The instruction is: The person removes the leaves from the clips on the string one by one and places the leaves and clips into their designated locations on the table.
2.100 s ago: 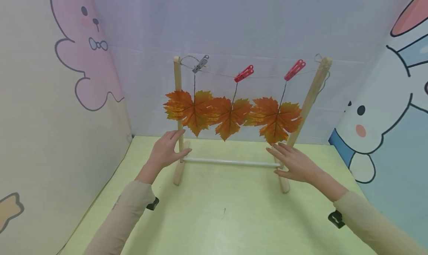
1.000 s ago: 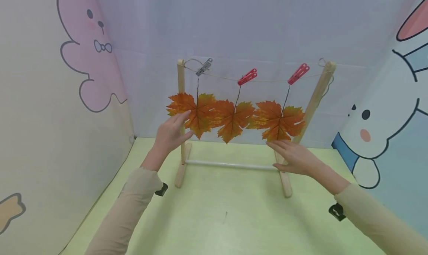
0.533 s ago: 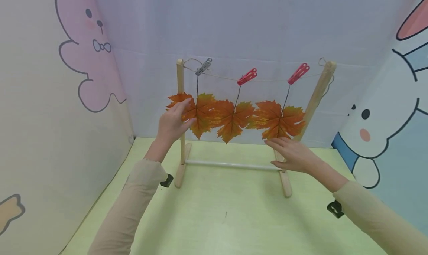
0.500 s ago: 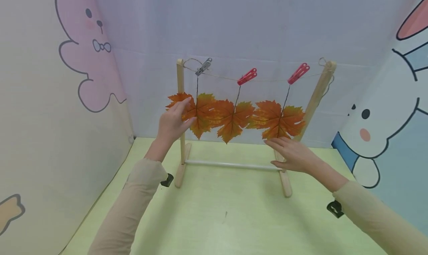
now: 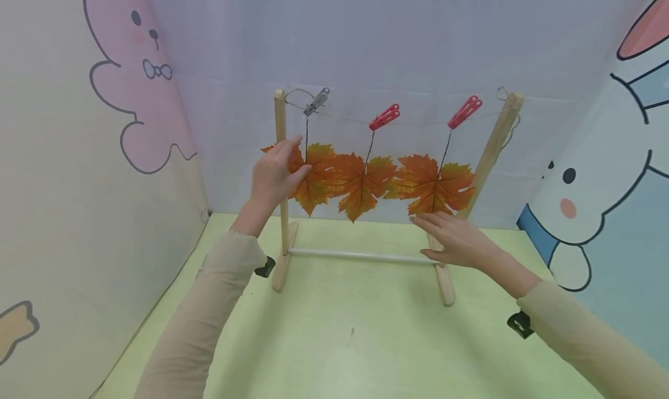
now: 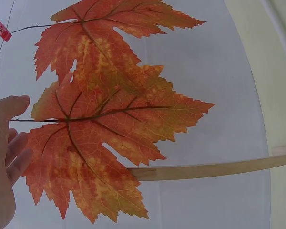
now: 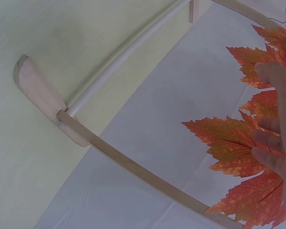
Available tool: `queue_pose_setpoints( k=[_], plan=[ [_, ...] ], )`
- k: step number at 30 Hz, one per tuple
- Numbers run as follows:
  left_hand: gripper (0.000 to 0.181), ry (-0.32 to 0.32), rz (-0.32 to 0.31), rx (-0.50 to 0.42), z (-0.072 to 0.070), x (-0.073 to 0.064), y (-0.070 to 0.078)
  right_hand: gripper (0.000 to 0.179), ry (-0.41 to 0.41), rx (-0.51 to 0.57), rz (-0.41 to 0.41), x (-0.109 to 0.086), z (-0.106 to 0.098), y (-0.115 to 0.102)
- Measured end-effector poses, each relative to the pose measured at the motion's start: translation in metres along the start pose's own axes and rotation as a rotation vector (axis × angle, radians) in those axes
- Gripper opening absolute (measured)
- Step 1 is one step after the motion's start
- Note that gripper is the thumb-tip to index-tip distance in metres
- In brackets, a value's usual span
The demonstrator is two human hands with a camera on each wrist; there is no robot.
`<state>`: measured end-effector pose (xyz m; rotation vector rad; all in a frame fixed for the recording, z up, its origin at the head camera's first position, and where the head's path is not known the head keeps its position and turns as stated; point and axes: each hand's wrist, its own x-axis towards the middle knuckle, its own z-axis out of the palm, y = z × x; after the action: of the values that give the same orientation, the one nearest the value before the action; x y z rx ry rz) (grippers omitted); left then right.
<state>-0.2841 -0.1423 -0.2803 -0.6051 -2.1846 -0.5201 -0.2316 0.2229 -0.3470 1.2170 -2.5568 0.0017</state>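
Observation:
Three orange artificial maple leaves hang in a row from a string by their dark stems. The left leaf point(image 5: 313, 181) hangs from a grey clothespin point(image 5: 316, 101), the middle leaf point(image 5: 363, 181) from a red clothespin point(image 5: 384, 117), the right leaf point(image 5: 436, 181) from another red clothespin point(image 5: 464, 112). My left hand point(image 5: 274, 175) is in front of the left leaf, thumb and fingers apart around the height of its stem, holding nothing. Below the right leaf is my right hand point(image 5: 457, 239), fingers extended and empty; whether it touches the leaf I cannot tell.
The string point(image 5: 345, 118) is tied between a left wooden post point(image 5: 284, 225) and a right wooden post point(image 5: 493, 140). A white rod point(image 5: 360, 255) joins their feet on the pale green table point(image 5: 350, 352). Cartoon-printed walls and a white cloth backdrop point(image 5: 387, 39) enclose the table.
My left hand has risen from beside the left post to the left leaf's upper part. My right hand has shifted slightly up and left. The leaves still hang from their clothespins.

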Motion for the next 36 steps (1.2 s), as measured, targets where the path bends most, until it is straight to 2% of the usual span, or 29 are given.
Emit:
queue_pose_setpoints(
  k=[6,15,19,23,27,36],
  plan=[
    [0.054,-0.008,-0.071,-0.027,-0.001,0.009,-0.001,0.069,0.004,0.003,-0.003,0.0,0.0,0.0],
    [0.044,-0.037,-0.172,-0.096,0.0,0.022,-0.002,0.07,0.052,-0.006,-0.043,0.007,-0.006,0.005],
    [0.042,-0.061,-0.181,-0.101,0.002,0.024,-0.003,0.066,0.096,0.024,-0.066,0.011,-0.009,0.007],
    [0.04,-0.062,-0.189,-0.098,0.003,0.025,-0.003,0.055,0.177,0.029,-0.112,0.016,-0.013,0.01],
    [0.035,-0.05,-0.19,-0.077,0.004,0.026,-0.001,0.069,0.239,-0.001,-0.14,0.021,-0.017,0.009],
    [0.029,-0.047,-0.19,-0.052,0.006,0.027,-0.001,0.069,0.267,-0.02,-0.183,0.033,-0.031,0.007]
  ],
)
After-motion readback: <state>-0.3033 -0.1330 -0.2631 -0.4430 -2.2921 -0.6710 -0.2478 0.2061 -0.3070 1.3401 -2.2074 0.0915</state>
